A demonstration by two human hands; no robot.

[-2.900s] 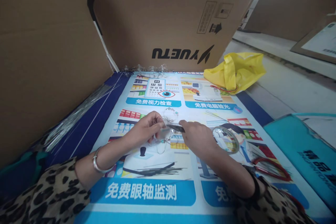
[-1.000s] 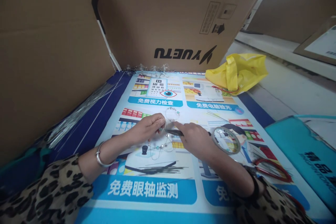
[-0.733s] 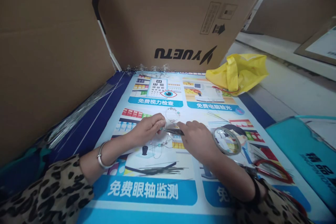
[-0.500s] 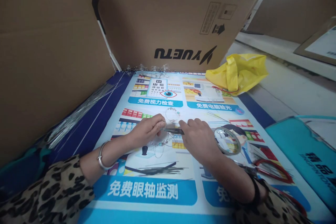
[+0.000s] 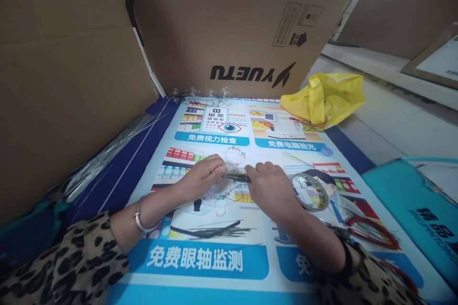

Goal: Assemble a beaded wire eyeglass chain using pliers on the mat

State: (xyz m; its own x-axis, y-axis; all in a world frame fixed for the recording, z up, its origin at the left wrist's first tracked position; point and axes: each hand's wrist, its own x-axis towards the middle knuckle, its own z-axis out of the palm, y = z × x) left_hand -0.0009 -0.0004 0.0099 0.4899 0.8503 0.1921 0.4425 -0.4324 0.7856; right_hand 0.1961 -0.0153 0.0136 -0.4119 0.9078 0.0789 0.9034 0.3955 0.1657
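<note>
My left hand [image 5: 202, 178] pinches a thin wire strung with small beads [image 5: 221, 198], which dangles in loops below my fingers. Its thumb and fingers are pressed together at the wire's top end. My right hand [image 5: 272, 190] is closed on small dark pliers [image 5: 238, 177], whose tips point left and meet the wire at my left fingertips. Both hands hover just above a printed poster mat [image 5: 200, 262]. A finished beaded wire ring [image 5: 234, 155] lies on the mat just beyond my hands.
Cardboard walls [image 5: 229, 28] stand behind and to the left. A bundle of straight wires [image 5: 103, 157] lies along the left wall. A round clear tape roll [image 5: 309, 191], red-handled scissors [image 5: 372, 231], a pile of dark pins [image 5: 211, 232] and a yellow plastic bag [image 5: 324, 97] are around.
Both hands stay close together at the wire. The plier tips have shifted slightly at the wire end and the dangling beaded loops have swung a little lower.
</note>
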